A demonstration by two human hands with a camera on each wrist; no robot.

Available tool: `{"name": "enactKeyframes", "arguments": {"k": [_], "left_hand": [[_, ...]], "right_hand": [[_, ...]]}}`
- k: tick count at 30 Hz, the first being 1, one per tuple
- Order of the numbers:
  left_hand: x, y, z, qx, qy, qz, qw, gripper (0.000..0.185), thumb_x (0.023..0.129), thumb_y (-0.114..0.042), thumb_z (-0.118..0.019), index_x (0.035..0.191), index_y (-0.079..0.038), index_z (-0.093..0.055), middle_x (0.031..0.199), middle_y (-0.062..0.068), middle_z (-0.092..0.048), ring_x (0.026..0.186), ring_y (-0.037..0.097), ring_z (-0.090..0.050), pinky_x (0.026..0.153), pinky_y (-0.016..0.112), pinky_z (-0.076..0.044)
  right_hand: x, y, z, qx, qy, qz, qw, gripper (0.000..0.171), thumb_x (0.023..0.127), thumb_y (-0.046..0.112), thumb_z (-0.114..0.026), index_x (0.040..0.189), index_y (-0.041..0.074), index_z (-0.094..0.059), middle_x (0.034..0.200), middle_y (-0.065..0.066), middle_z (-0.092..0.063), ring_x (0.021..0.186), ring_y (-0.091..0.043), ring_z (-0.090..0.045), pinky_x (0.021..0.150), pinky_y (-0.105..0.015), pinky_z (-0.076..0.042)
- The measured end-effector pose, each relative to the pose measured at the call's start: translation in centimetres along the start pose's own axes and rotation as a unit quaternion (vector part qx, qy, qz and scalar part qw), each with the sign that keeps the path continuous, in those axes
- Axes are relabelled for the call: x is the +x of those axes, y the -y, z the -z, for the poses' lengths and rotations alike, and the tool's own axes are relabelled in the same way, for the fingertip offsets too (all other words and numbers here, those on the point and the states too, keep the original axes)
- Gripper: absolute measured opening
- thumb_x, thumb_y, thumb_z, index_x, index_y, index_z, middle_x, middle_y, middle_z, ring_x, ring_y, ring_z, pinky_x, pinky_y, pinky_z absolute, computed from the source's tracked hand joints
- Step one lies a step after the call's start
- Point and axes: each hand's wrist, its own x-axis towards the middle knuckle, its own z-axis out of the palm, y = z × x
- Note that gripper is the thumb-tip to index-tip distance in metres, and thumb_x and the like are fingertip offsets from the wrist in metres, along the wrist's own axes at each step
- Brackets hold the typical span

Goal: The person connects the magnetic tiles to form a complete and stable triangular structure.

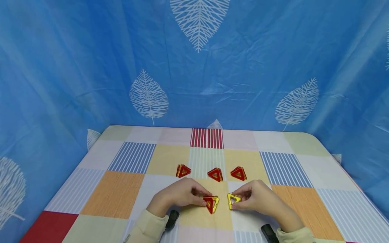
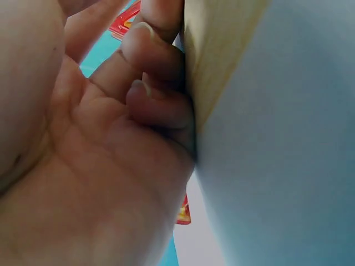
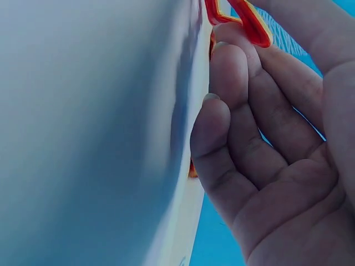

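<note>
In the head view my left hand [image 1: 203,199] pinches a red and yellow triangle tile stack [image 1: 211,204] standing on the patchwork tablecloth [image 1: 115,192]. Just to its right, my right hand [image 1: 238,199] pinches a yellow triangle tile [image 1: 233,201], a small gap apart from the left stack. The left wrist view shows my left hand's fingers [image 2: 150,55] curled against the cloth, with a red tile edge [image 2: 123,25] above them. In the right wrist view, my right hand's fingers [image 3: 233,72] curl beside a red and yellow tile [image 3: 247,22].
Three more red and yellow triangle stacks stand in a row behind my hands: left [image 1: 183,170], middle [image 1: 215,174], right [image 1: 238,173]. A blue leaf-print curtain [image 1: 194,67] walls the table on three sides. Black wrist straps [image 1: 172,219] sit by my sleeves.
</note>
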Motion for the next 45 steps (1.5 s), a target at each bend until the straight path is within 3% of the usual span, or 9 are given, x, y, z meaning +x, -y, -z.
{"name": "enactKeyframes", "arguments": {"k": [5, 11, 25, 40, 45], "left_hand": [[0.0, -0.3, 0.0, 0.008, -0.016, 0.003, 0.9998, 0.026, 0.086, -0.024, -0.082, 0.111, -0.020, -0.080, 0.092, -0.014, -0.072, 0.069, 0.005, -0.053, 0.062, 0.025, -0.044], [0.1, -0.3, 0.0, 0.022, -0.032, 0.001, 0.9993, 0.025, 0.085, -0.023, -0.083, 0.110, -0.019, -0.081, 0.084, -0.016, -0.069, 0.066, 0.008, -0.050, 0.060, 0.026, -0.043], [0.5, -0.2, -0.3, 0.037, -0.045, -0.010, 0.9983, 0.024, 0.084, -0.024, -0.084, 0.107, -0.018, -0.082, 0.092, -0.014, -0.073, 0.073, 0.002, -0.055, 0.066, 0.025, -0.048], [0.3, -0.4, -0.5, 0.047, -0.083, 0.012, 0.9954, 0.023, 0.085, -0.025, -0.083, 0.107, -0.017, -0.082, 0.099, -0.008, -0.075, 0.082, 0.001, -0.060, 0.071, 0.025, -0.049], [0.2, -0.4, -0.4, 0.052, -0.105, 0.019, 0.9930, 0.024, 0.086, -0.022, -0.082, 0.108, -0.013, -0.081, 0.095, -0.008, -0.075, 0.075, 0.003, -0.058, 0.066, 0.025, -0.049]], "right_hand": [[0.5, 0.5, -0.7, 0.005, 0.001, 0.009, 1.000, 0.031, 0.078, 0.023, -0.089, 0.100, 0.004, -0.080, 0.072, 0.009, -0.068, 0.060, -0.007, -0.060, 0.054, -0.026, -0.050], [1.1, 1.2, -1.5, 0.012, -0.006, 0.017, 1.000, 0.031, 0.077, 0.022, -0.090, 0.100, 0.003, -0.080, 0.072, 0.010, -0.068, 0.060, -0.006, -0.060, 0.054, -0.026, -0.050], [2.0, 2.0, -2.9, -0.009, -0.031, -0.002, 0.999, 0.034, 0.075, 0.029, -0.091, 0.097, 0.006, -0.079, 0.075, 0.011, -0.069, 0.065, -0.007, -0.064, 0.059, -0.026, -0.053], [2.9, 2.3, -3.4, -0.036, -0.047, 0.022, 0.998, 0.030, 0.075, 0.028, -0.091, 0.098, 0.011, -0.080, 0.081, 0.009, -0.070, 0.070, -0.006, -0.063, 0.062, -0.027, -0.053], [3.4, 2.3, -3.6, -0.039, -0.055, 0.015, 0.998, 0.033, 0.078, 0.030, -0.089, 0.103, 0.011, -0.079, 0.083, 0.009, -0.069, 0.073, -0.007, -0.062, 0.065, -0.027, -0.052]]}}
